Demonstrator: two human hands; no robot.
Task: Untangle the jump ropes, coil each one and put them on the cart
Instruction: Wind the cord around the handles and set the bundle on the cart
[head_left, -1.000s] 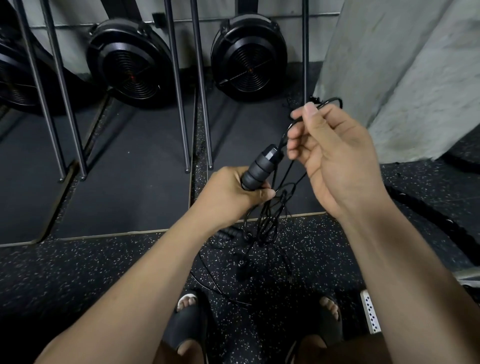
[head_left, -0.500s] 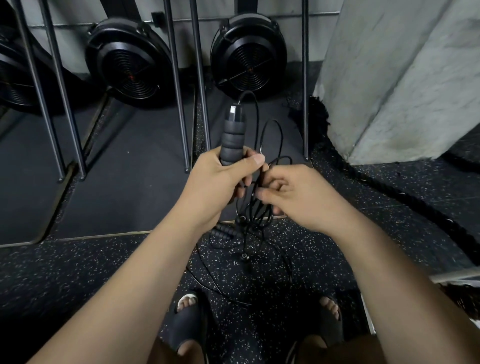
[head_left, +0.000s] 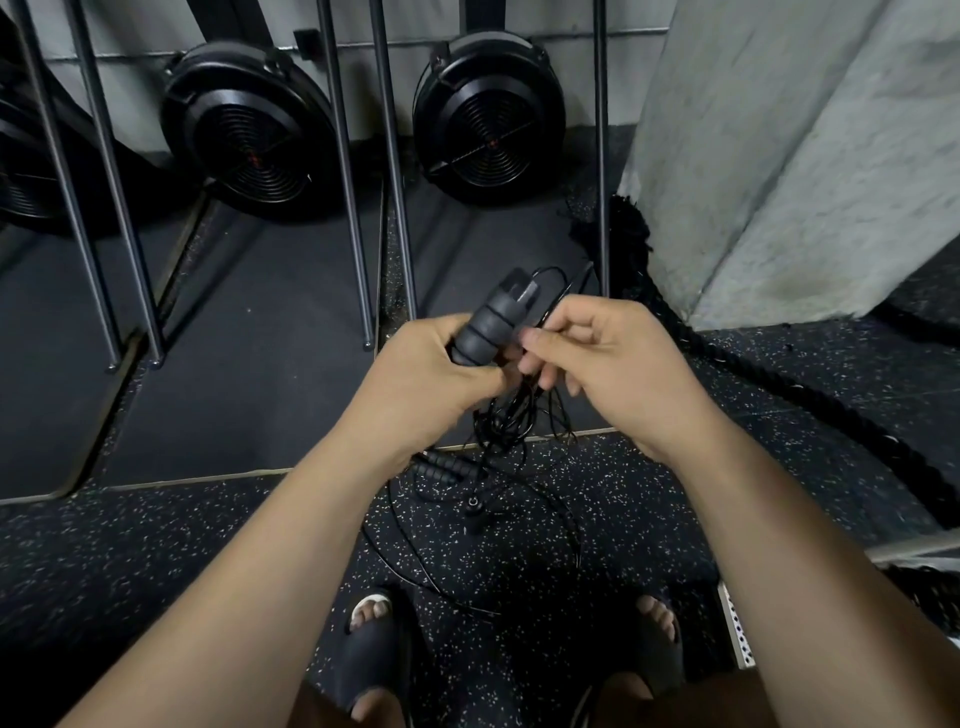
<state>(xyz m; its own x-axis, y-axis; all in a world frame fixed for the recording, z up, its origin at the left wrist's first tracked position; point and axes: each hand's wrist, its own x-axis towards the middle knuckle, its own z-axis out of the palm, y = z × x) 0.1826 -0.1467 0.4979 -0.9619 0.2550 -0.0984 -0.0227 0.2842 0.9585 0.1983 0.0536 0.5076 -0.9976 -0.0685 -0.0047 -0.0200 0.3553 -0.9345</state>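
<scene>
Centre of frame: we see the left hand (head_left: 426, 379), fingers clenched round a foam handle (head_left: 491, 327) whose long axis tilts up and right. Just right of it, the right hand (head_left: 618, 374) pinches strands of the tangled jump ropes (head_left: 506, 421), which hang below, between both hands.
</scene>
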